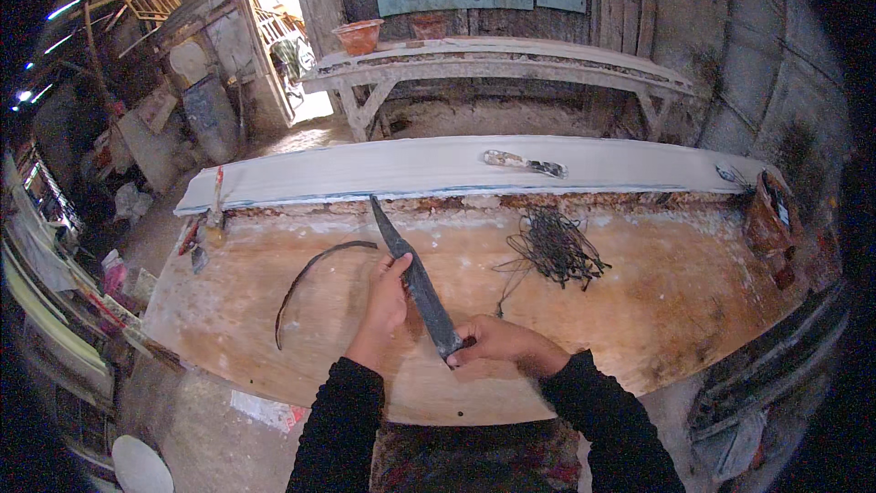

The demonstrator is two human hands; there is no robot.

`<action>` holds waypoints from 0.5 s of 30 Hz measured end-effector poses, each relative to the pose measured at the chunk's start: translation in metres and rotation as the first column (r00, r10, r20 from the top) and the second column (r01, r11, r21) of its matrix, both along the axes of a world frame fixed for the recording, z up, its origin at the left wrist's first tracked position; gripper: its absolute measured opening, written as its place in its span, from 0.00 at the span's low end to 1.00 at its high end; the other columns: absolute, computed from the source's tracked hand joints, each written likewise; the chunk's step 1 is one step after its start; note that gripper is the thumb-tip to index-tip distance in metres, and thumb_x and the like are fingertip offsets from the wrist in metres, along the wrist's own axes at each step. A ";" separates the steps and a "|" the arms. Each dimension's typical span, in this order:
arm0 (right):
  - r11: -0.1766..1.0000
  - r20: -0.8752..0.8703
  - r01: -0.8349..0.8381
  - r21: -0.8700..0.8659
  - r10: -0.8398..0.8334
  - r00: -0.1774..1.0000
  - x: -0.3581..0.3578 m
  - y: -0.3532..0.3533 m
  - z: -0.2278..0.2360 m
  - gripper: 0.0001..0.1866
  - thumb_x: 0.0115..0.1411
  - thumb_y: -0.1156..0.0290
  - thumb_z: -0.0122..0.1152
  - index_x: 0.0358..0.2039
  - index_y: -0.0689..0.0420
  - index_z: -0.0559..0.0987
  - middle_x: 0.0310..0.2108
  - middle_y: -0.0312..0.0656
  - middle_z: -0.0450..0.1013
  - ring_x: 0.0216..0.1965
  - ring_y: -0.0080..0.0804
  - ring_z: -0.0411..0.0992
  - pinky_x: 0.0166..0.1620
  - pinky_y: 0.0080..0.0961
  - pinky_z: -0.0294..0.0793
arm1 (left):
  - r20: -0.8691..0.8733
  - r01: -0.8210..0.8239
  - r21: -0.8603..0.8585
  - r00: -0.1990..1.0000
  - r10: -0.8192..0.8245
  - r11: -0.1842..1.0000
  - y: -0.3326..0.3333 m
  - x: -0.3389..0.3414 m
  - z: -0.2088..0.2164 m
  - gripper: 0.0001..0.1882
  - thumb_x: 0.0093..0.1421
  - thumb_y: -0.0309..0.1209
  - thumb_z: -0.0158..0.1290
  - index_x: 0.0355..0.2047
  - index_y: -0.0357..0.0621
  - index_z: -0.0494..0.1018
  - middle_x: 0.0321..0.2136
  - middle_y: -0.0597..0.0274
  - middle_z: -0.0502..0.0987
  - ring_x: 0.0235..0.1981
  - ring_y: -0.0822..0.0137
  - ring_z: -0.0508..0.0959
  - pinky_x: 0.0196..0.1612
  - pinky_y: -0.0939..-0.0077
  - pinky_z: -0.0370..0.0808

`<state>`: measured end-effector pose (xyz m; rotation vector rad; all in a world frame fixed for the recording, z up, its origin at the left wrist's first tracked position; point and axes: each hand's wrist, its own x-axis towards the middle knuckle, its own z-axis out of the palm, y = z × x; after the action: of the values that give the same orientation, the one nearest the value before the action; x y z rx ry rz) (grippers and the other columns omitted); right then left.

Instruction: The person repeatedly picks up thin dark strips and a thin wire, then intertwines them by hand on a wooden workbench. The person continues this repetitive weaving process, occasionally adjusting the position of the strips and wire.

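At the left end of the wooden table (210,310) lies one red-handled tool (218,187). Next comes one thin, curved dark strip (315,263), lying loose. On the bench (511,59) behind stand two reddish pots (358,36); what they hold cannot be seen.

One long black strip (418,285) slants above the middle of the table, gripped by both hands. The left hand (385,299) is closed around its middle, thumb on top; the right hand (502,343) pinches its near end between thumb and bent fingers.

To the right, one stained scraper (525,162) rests on the long white board (401,169), and one tangled bundle of black cords (558,248) lies nearer; its loops are too tangled to count. At the far right sits one brown bag (768,217), contents unclear.
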<state>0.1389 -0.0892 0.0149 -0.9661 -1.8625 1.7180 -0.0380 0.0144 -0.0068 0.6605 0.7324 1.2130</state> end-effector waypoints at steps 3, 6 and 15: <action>0.972 -0.073 0.229 -0.059 -0.233 0.970 0.002 0.003 0.006 0.08 0.53 0.65 0.56 0.24 0.56 0.73 0.19 0.28 0.66 0.23 0.16 0.62 0.28 0.15 0.63 | -0.076 0.052 0.032 0.996 -0.050 0.998 -0.006 0.009 0.007 0.03 0.53 0.27 0.49 0.29 0.44 0.68 0.22 0.69 0.71 0.22 0.76 0.70 0.24 0.83 0.68; 0.835 -0.278 0.516 -0.192 -0.551 0.787 -0.001 0.009 0.003 0.08 0.53 0.66 0.56 0.24 0.55 0.72 0.19 0.28 0.65 0.22 0.16 0.62 0.25 0.14 0.62 | -0.214 0.224 0.034 0.954 -0.211 0.974 -0.026 0.020 0.023 0.03 0.53 0.27 0.49 0.29 0.44 0.68 0.22 0.69 0.71 0.23 0.77 0.71 0.24 0.84 0.68; 0.731 -0.344 0.624 -0.276 -0.681 0.646 0.006 0.021 -0.006 0.06 0.52 0.69 0.56 0.24 0.55 0.70 0.20 0.29 0.65 0.19 0.15 0.60 0.20 0.12 0.58 | -0.365 0.436 0.152 0.859 -0.360 0.887 -0.045 0.035 0.025 0.05 0.53 0.29 0.51 0.30 0.43 0.70 0.26 0.69 0.73 0.27 0.78 0.72 0.25 0.86 0.67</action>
<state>0.1452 -0.0683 0.0086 -1.0394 -0.9384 1.4346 -0.0029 -0.0310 0.0184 1.1690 0.6864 0.8107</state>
